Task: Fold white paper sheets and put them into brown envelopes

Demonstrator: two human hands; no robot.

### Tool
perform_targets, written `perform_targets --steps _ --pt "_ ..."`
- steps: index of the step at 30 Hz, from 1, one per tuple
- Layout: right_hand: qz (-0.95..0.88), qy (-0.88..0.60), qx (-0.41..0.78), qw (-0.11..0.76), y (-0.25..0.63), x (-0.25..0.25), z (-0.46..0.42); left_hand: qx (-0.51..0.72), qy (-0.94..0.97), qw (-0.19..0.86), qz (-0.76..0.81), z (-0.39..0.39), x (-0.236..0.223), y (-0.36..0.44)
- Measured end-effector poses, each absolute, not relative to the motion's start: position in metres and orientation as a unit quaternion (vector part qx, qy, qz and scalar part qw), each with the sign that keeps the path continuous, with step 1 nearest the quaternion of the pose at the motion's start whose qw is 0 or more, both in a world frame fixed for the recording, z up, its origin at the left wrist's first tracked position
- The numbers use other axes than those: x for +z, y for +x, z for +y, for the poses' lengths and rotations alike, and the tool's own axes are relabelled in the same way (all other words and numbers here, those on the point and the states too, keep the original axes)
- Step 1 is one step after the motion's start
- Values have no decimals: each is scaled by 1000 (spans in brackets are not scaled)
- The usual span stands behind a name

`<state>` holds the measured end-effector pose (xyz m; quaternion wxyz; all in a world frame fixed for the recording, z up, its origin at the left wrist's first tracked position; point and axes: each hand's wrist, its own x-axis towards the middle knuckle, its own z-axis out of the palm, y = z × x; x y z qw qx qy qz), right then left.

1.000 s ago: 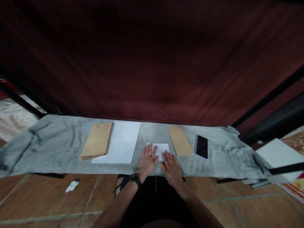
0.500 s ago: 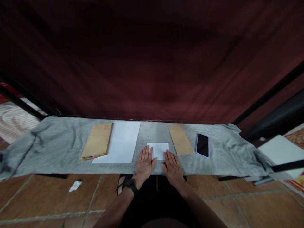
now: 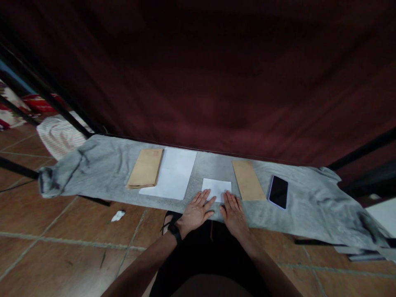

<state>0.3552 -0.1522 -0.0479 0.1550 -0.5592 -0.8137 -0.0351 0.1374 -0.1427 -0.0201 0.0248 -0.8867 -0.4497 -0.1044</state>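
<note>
In the head view, a small red mark sits at the far right of the stack of brown envelopes (image 3: 146,168); it is too small to read. The small white paper (image 3: 217,186) lies on the grey cloth (image 3: 107,165), between the large white sheet (image 3: 175,175) on the left and the single brown envelope (image 3: 249,180) on the right. The phone (image 3: 278,192), its screen dark, lies right of that envelope. The left hand (image 3: 194,212) rests on the paper's near left part, fingers straight and spread; the right hand (image 3: 234,215) rests on its near right corner, fingers straight and close together. Neither grips anything. Compared with half a second ago, the left hand slants more to the right, and the view has turned, showing more floor (image 3: 93,264) at left.
</note>
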Motion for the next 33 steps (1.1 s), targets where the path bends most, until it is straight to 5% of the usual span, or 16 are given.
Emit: perform_targets --steps 26,33 --pt "-892 -441 -1 99 362 -25 -120 -106 -887 -31 -448 -156 -16 124" --pt "-851 -519 21 76 337 -35 -102 -131 -887 -4 -442 -152 -24 125"
